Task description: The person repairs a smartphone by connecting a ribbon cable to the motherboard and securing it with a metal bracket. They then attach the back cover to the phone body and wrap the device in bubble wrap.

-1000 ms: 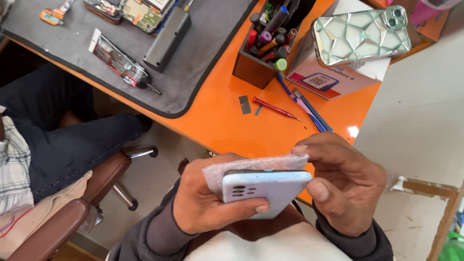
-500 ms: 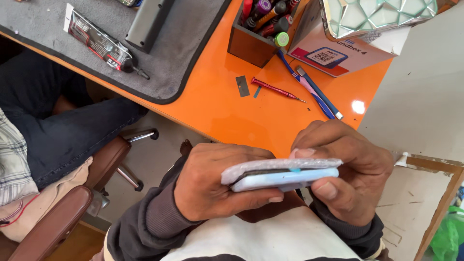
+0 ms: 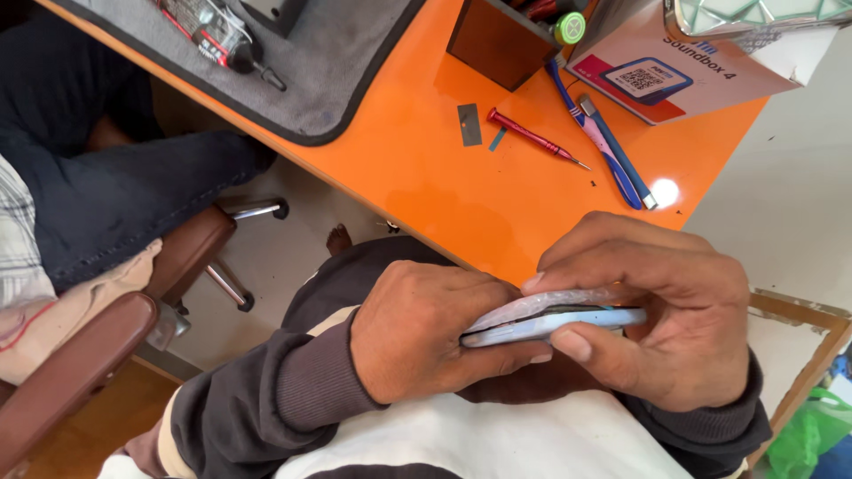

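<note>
Left hand (image 3: 426, 333) wrapped round one end of slim pale-blue phone (image 3: 550, 325), grip pinching it edge-on. Right hand (image 3: 666, 319) clamps other end, fingers pressing thin crinkled clear film (image 3: 541, 304) along top. Phone held over lap, below glossy orange table (image 3: 426, 168). Red screwdriver (image 3: 532, 137) on table.

Phone (image 3: 568, 321): seen edge-on, both ends covered by the hands.
Wooden box (image 3: 501, 35): top cut off by the frame.
Seated person (image 3: 106, 195): only legs in view.
</note>
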